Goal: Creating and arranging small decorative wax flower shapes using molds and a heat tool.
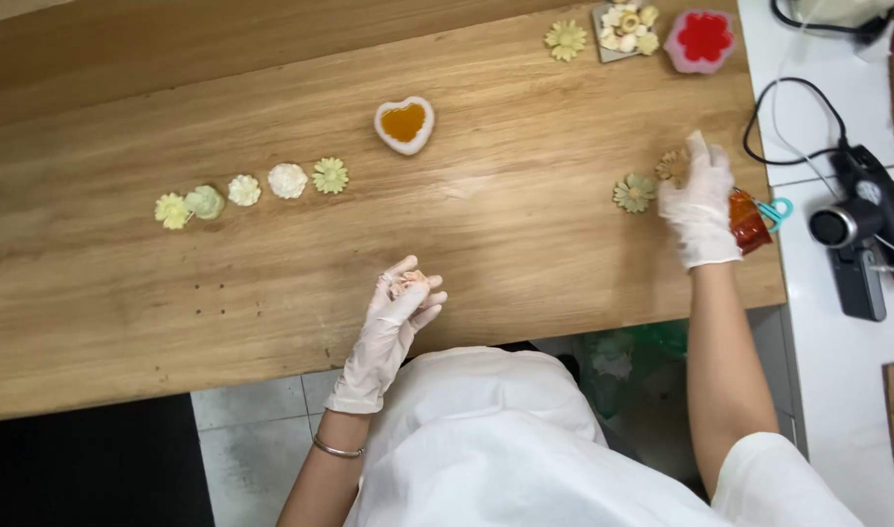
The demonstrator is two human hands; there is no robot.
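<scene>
My left hand [398, 310], in a white glove, rests near the front edge of the wooden table [271, 293] with its fingers curled around a small pinkish flower-shaped piece [409, 283]. My right hand [699, 205], also gloved, reaches out to the right side of the table and its fingertips touch a tan flower-shaped piece [672, 166]. A pale green flower piece [634, 192] lies just left of that hand. Whether the right hand grips the tan piece is not visible.
A row of several pale flower pieces [252, 188] lies at the left. A white heart-shaped dish of amber liquid [404, 124] sits mid-table. At the back right are a yellow flower [565, 40], a tray of flowers [626, 29] and a pink mould [700, 41]. An orange cup [748, 221], scissors [777, 210] and a camera [857, 229] stand at the right.
</scene>
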